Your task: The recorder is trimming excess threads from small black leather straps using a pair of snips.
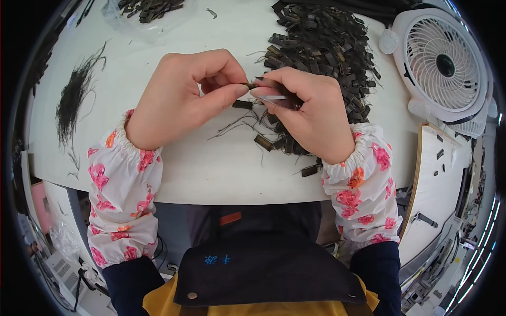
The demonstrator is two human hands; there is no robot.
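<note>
Between the thumb and forefinger of my left hand (187, 92) is a small dark fabric tab (251, 85), mostly hidden by the fingertips. My right hand (313, 108) is closed round a pair of metal thread snips (275, 97), whose blades point left at the tab. The two hands almost meet over the white table (221, 179). Just below the fingertips lies a loose black tab (242, 105) with long threads trailing from it. Beyond and beside my right hand spreads a big heap of similar black tabs (329, 52), many with thread ends.
A clump of cut black threads (76, 100) lies at the left. At the back left is a clear plastic bag (113, 21) beside more dark tabs (150, 8). A white fan (445, 66) stands at the far right, above a wooden-edged board (429, 179).
</note>
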